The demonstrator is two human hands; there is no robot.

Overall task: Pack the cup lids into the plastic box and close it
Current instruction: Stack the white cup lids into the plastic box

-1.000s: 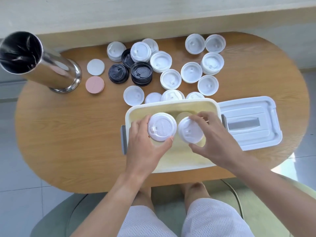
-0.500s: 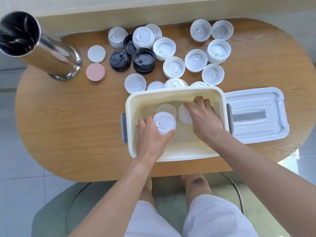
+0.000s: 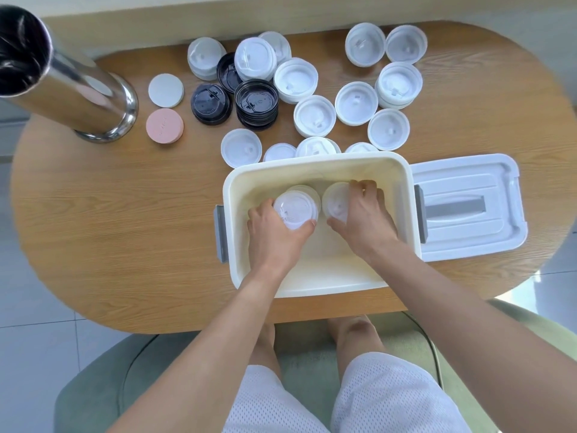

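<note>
Behind box [image 3: 315, 164]: loose lids [image 3: 314, 115].

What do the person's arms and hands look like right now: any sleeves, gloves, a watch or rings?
Both arms are bare from the frame edge to the wrist: no sleeves show. The left hand and right hand wear no gloves, and no watch, band or ring shows on either. Fingernails look short and unpainted. The only clothing in view is a pair of white mesh shorts, worn on the lap below.
</note>
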